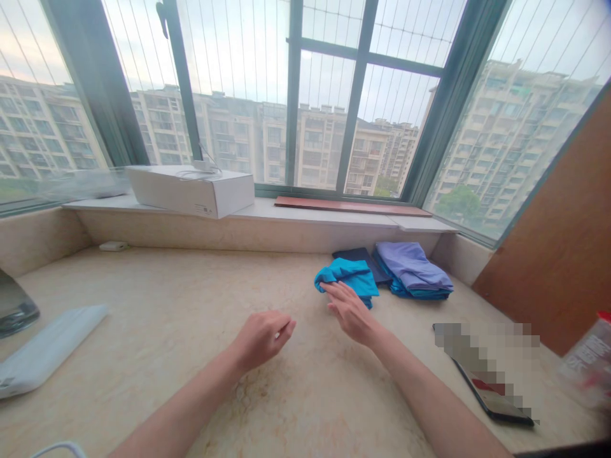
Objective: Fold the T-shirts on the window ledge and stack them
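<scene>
My right hand (351,312) reaches forward with its fingers stretched out, the tips touching the near left side of a folded bright blue cloth (353,273). Its palm is hidden from me. My left hand (264,339) is loosely curled above the counter, apart from the cloth, and nothing shows in it. Behind the blue cloth lies a dark navy folded cloth (377,270), partly covered. To its right is a stack of folded fabric with a lavender cloth (413,264) on top and blue layers (420,293) underneath.
A phone (496,394), partly pixelated, lies on the marbled counter (191,286) at right, near a clear plastic container (589,362). At left are a white packet (52,346) and a dark object (14,305). A white box (191,191) sits on the window ledge.
</scene>
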Tool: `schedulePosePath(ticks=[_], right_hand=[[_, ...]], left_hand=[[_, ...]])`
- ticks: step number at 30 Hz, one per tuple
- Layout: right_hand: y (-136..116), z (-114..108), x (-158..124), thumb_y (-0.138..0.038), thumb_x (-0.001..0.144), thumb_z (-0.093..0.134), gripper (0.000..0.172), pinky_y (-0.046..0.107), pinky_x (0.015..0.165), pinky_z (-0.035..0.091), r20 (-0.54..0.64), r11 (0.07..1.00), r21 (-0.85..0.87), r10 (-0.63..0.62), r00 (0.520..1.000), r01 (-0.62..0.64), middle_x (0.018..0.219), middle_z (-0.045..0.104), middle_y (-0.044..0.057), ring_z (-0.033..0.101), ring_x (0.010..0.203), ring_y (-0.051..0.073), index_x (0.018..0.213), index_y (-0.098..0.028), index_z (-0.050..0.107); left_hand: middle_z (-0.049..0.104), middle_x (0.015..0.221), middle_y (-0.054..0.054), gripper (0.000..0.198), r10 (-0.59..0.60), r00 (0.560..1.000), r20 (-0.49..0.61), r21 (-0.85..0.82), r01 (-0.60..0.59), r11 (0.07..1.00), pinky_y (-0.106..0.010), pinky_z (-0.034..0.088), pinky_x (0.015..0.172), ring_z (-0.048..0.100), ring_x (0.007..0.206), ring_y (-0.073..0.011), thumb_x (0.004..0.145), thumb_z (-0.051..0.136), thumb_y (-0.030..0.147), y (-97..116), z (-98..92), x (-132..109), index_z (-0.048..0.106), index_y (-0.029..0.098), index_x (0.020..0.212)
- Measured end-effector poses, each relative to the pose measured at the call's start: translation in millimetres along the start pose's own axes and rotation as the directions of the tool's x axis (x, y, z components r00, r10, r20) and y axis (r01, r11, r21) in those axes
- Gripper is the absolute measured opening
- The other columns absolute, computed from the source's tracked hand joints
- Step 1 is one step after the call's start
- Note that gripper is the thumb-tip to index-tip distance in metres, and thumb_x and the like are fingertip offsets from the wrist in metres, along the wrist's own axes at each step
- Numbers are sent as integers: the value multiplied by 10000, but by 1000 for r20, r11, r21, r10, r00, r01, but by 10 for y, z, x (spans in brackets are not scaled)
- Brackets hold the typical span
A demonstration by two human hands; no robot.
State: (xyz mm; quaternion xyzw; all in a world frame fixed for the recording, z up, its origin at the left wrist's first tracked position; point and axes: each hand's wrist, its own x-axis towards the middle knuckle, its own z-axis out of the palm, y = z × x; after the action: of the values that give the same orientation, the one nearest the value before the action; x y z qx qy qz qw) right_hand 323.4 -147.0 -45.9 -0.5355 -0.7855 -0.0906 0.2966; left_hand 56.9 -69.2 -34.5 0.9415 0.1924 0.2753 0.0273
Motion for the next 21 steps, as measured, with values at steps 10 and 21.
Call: schedulePosePath(ticks=[10, 21], right_hand=[[-130, -30, -107, -378, 979, 571, 369, 530, 1085, 461, -24, 981, 31, 190, 981, -189, 1354, 652, 138, 588, 1276, 315, 1307, -235, 661], [-337, -37, -81, -338, 922, 640, 348, 528, 1093, 451, 118, 820, 464, 317, 941, -334, 1249, 721, 91, 646, 1192, 310, 1253, -244, 694]], left_hand=[[631, 1319, -146, 364, -117, 993, 15, -162, 118, 980, -438, 484, 1039, 598, 1209, -285, 957, 549, 267, 12, -4, 8, 593, 203, 1313], [487, 1524, -157, 726, -128, 976, 176, -231, 167, 958, -491, 395, 1154, 462, 1397, -317, 869, 674, 325, -37, 103, -54, 378, 220, 1524]])
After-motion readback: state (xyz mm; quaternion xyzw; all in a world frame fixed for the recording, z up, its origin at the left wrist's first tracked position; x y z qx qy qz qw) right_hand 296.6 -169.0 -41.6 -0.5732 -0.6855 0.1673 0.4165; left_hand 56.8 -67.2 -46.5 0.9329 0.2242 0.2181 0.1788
